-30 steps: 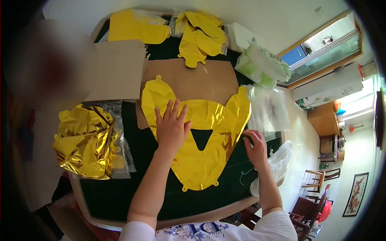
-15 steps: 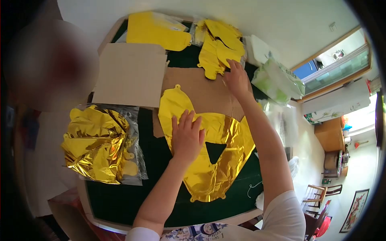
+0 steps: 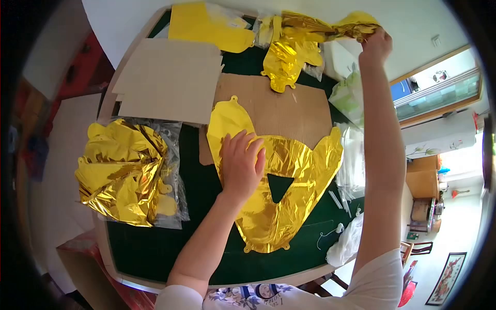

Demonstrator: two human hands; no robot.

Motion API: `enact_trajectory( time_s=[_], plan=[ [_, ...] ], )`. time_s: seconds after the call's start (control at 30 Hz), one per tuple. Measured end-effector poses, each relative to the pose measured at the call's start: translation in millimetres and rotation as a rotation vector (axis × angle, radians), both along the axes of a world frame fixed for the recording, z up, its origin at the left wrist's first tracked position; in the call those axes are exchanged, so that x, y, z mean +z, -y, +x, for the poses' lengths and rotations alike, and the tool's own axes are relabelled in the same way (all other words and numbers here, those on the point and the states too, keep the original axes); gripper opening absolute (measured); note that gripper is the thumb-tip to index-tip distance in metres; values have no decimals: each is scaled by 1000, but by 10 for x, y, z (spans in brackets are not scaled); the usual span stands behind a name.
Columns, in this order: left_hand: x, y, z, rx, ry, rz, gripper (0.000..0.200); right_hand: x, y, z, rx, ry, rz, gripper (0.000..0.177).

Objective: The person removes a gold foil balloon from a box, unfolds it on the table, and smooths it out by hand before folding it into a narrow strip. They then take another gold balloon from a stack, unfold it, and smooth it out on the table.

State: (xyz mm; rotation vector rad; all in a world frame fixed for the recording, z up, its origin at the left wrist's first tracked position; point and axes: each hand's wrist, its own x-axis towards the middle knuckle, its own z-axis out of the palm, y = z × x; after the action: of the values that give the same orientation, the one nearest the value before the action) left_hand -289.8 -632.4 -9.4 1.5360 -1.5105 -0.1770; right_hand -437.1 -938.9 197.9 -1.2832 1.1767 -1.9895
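Observation:
My left hand (image 3: 241, 165) lies flat, fingers spread, on a flat gold foil balloon (image 3: 305, 170) shaped like a letter with a triangular hole, spread over the green table (image 3: 155, 248). My right hand (image 3: 375, 45) is raised at the far right corner, shut on a crumpled gold foil balloon (image 3: 310, 28) that it lifts off a pile of gold balloons (image 3: 284, 64) at the back. The lifted balloon stretches leftward from the hand, above the pile.
A clear bag of crumpled gold balloons (image 3: 124, 173) lies at the left. Cardboard sheets (image 3: 170, 80) and a brown board (image 3: 279, 111) lie behind. Yellow balloons (image 3: 206, 28) sit far back. Plastic bags (image 3: 351, 160), a green-white packet (image 3: 349, 93) and string (image 3: 336, 227) crowd the right edge.
My right hand went from the table's right edge to the far pile, took hold of a gold balloon and lifted it up to the right. The left hand stayed pressed on the flat balloon.

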Motion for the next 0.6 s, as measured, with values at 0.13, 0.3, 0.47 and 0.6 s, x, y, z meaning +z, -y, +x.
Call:
enact_trajectory(
  time_s=[0.13, 0.3, 0.47, 0.6],
  plan=[
    [-11, 9, 20, -10, -135, -71, 19, -43, -224, -288, 265, 187, 247, 23],
    [-9, 4, 17, -38, -238, -17, 18, -157, -525, -188, 330, -86, 313, 19],
    [67, 26, 57, -258, -1090, 284, 38, -61, -1573, -38, 968, -928, 274, 16],
    [102, 89, 155, -434, -1777, 413, 63, -187, -2016, 133, 1628, -1048, 660, 17]
  ],
)
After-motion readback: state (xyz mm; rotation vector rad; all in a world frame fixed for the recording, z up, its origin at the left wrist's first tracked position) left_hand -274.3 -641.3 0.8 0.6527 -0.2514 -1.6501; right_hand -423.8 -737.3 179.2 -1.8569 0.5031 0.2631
